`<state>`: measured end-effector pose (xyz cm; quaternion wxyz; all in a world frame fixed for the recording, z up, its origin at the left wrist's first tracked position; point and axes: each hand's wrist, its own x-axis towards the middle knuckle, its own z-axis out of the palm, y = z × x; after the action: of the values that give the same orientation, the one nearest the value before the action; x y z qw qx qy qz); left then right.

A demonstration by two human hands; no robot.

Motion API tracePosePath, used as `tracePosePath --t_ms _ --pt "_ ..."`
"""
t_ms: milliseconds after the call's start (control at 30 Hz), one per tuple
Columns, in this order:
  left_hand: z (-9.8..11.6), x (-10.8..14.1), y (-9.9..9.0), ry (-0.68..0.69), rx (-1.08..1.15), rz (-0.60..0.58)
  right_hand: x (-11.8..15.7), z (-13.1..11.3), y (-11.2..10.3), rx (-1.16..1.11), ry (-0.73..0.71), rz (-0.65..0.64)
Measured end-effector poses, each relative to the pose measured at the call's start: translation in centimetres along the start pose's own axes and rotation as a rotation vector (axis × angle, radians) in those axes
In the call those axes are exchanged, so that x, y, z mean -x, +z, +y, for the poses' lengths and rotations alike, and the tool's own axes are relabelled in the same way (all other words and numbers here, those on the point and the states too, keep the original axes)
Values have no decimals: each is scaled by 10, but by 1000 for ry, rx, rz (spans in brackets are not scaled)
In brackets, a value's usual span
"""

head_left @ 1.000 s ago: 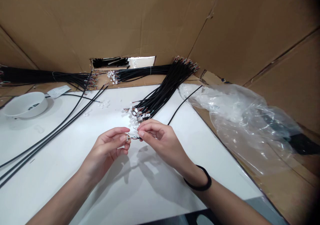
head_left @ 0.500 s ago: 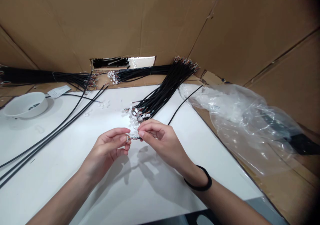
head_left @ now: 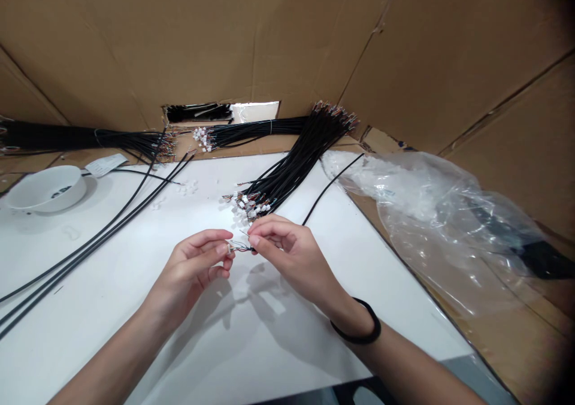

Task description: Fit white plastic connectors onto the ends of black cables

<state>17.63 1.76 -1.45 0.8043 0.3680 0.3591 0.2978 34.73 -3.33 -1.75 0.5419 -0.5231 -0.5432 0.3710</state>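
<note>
Dark object (head_left: 366, 392), at the table's near edge, partly out of view. Right hand (head_left: 290, 248), with a black band (head_left: 376, 327) around the wrist: thumb and forefinger pinching a thin wire (head_left: 244, 233). Left hand (head_left: 193, 263): thumb and lower fingers pinching a small white plug (head_left: 230, 248), forefinger stretched out above. Fine coloured wires (head_left: 242, 248) span the gap between the hands, above the white table (head_left: 404, 321).

One black cable (head_left: 330, 186), its lower end hidden behind the right hand. Loose black cables (head_left: 105, 237), lying slantwise at left. White bowl (head_left: 31, 189), holding small dark pieces; paper slip (head_left: 105, 165) just beside it. Large cable bundle (head_left: 296, 165), fanned just beyond the hands, with white plugs (head_left: 251, 206) at its near end. Clear plastic bag (head_left: 431, 213), crumpled at right.

At the back: tied bundle (head_left: 256, 129), plugs leftward; long bundle (head_left: 67, 138), bare-ended, at far left; cardboard wall (head_left: 202, 33) with a cut opening (head_left: 197, 112).
</note>
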Motion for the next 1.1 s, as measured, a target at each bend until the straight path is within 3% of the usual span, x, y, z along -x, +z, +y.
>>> tracePosePath --t_ms 1100 --pt "-1 1 0 58 -114 11 0 -1 1 53 -13 10"
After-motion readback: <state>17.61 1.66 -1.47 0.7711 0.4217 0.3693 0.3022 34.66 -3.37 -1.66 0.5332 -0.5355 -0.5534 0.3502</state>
